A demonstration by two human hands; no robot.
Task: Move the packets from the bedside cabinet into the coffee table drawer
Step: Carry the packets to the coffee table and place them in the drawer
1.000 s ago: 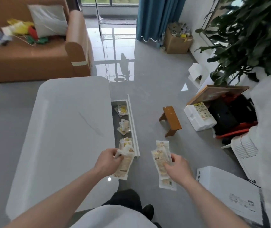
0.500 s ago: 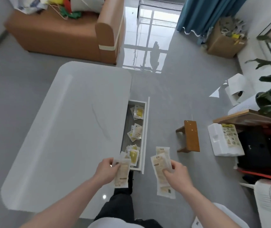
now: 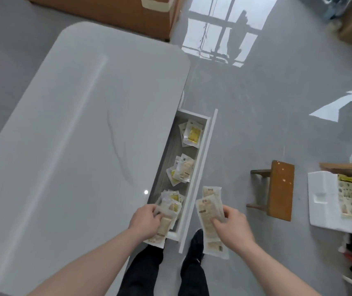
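The person stands at the near end of a white coffee table [image 3: 74, 135], whose drawer [image 3: 205, 167] is pulled out on the right side. The left hand [image 3: 146, 220] grips one packet [image 3: 161, 230] over the near end of the drawer, fingers curled round its upper edge; the packet's lower end hangs past the drawer's near wall. The right hand [image 3: 232, 226] holds a small stack of packets [image 3: 209, 214], thumb pressed on top, just right of the drawer front and above the grey floor [image 3: 256, 103]. More packets lie inside the drawer in three loose groups: far [image 3: 192, 134], middle [image 3: 181, 171] and near [image 3: 171, 200]. A small wooden stool [image 3: 277, 189] stands on the floor to the right, well apart from the drawer, and a white foam box [image 3: 324, 201] lies beyond it
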